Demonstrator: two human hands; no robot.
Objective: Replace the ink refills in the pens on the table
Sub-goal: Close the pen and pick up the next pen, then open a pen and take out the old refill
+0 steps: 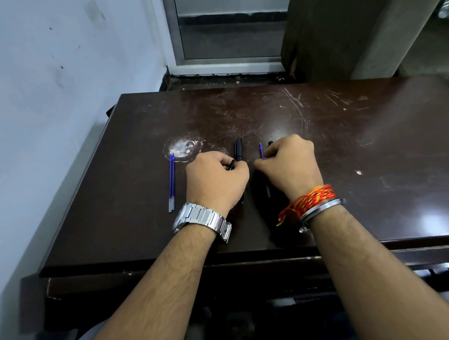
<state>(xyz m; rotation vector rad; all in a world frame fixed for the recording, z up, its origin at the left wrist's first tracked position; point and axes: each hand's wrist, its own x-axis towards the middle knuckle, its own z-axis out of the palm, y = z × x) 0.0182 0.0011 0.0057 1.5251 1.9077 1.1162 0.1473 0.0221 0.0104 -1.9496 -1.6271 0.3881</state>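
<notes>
In the head view, the left hand [216, 182] was curled tight on a black pen part [232, 164], the right hand [287, 163] gripped a blue-tipped refill [261, 150] with a dark barrel, and, with two spare refills [171, 183] untouched at nine o'clock on the table [348, 149], the job seemed barely halfway.

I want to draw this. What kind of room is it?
Probably a plain room in a home or office: a scratched dark wooden desk stands against a marked pale wall, facing a metal-framed glass door.
</notes>
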